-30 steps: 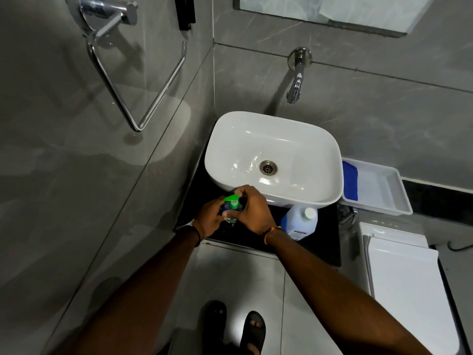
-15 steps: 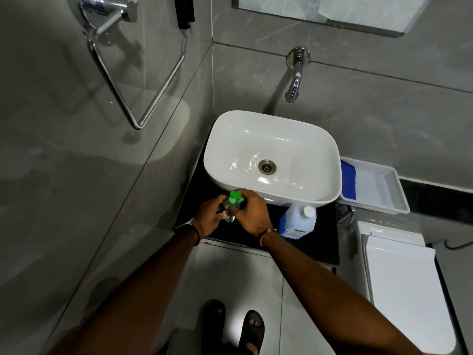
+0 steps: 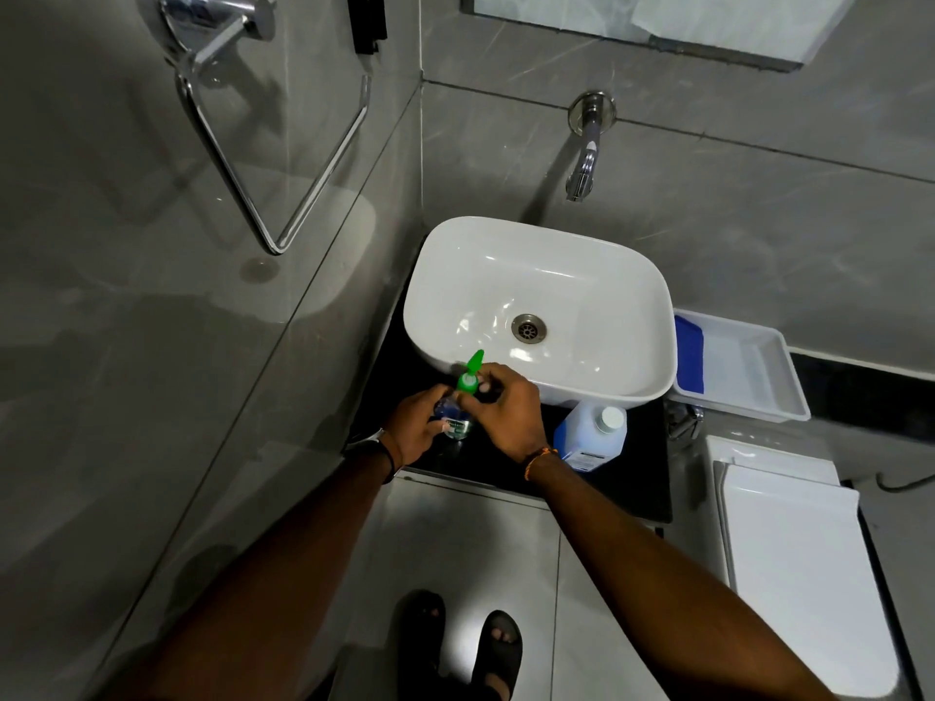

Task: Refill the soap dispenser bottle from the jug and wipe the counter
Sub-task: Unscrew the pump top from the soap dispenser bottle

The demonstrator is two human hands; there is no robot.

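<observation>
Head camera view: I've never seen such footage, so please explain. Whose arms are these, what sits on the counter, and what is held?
There is no machine: a person wears one camera on the head, looking down at their own arms. The left hand holds a small clear soap bottle by its body; the right hand grips it at its green pump top. On the black counter, in front of the white sink, stands a capped jug.

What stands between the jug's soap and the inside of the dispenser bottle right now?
Two closures. The green pump sits on the neck of the dispenser bottle, gripped by the right hand, while the left hand holds the bottle. The jug, on the counter beside the right wrist, has its white cap on.
</observation>
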